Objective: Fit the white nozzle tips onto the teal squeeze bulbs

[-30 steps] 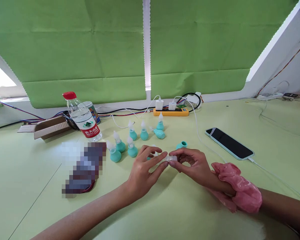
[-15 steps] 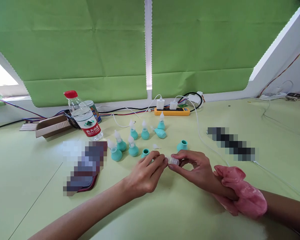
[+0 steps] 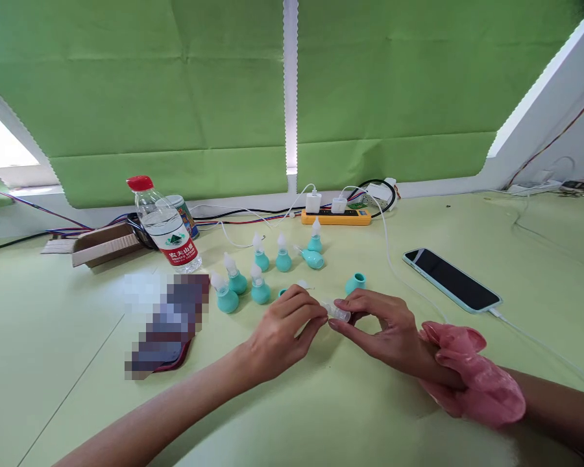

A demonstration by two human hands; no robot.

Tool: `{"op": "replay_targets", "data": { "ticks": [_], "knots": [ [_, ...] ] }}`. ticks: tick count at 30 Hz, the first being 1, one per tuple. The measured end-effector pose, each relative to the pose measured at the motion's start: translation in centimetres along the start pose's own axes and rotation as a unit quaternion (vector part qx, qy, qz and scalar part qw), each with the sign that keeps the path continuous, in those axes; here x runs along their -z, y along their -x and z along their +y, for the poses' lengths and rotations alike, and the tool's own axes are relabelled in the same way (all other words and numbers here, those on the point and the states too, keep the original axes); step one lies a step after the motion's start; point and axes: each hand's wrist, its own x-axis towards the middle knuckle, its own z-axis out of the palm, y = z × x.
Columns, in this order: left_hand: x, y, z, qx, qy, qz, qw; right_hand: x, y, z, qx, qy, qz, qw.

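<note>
My right hand [image 3: 379, 324] pinches a small clear plastic piece [image 3: 337, 311] between thumb and fingers. My left hand [image 3: 285, 327] meets it from the left, fingertips curled and touching the same piece's end. Just behind my left hand a teal bulb [image 3: 282, 292] without a tip peeks out, and a small white tip [image 3: 302, 284] lies next to it. Another tipless teal bulb [image 3: 355, 283] stands behind my right hand. Several teal bulbs with white tips [image 3: 260, 290] stand in a cluster further back.
A water bottle [image 3: 165, 228] with a red cap, a can and a cardboard box [image 3: 104, 244] sit at the back left. A yellow power strip [image 3: 337, 216] with chargers lies at the back. A phone [image 3: 451, 279] on a cable lies right. A pink scrunchie [image 3: 477, 379] is on my right wrist.
Both hands stayed together on the clear piece, with small finger shifts. The left hand's fingers have curled in and now cover most of the tipless teal bulb behind them.
</note>
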Motion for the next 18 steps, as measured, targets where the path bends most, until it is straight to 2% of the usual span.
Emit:
{"op": "replay_targets", "data": {
  "ticks": [4, 8, 12, 16, 18],
  "knots": [
    [-0.1, 0.1, 0.0, 0.002, 0.005, 0.023, 1.000, 0.3, -0.2, -0.1, -0.003, -0.006, 0.005, 1.000],
    [-0.2, 0.5, -0.3, -0.020, -0.056, 0.015, 0.998, 0.1, -0.1, -0.2, 0.002, -0.016, 0.003, 1.000],
    [-0.1, 0.8, -0.4, -0.072, -0.131, -0.022, 0.989, -0.1, 0.3, 0.0, -0.019, -0.028, 0.005, 0.999],
    [-0.1, 1.1, -0.6, -0.136, -0.176, -0.008, 0.975, -0.2, 0.5, 0.0, -0.028, -0.034, 0.007, 0.999],
    [-0.2, 1.2, -0.7, -0.144, -0.176, -0.005, 0.974, -0.2, 0.5, 0.0, -0.021, -0.030, 0.006, 0.999]
  ]
}}
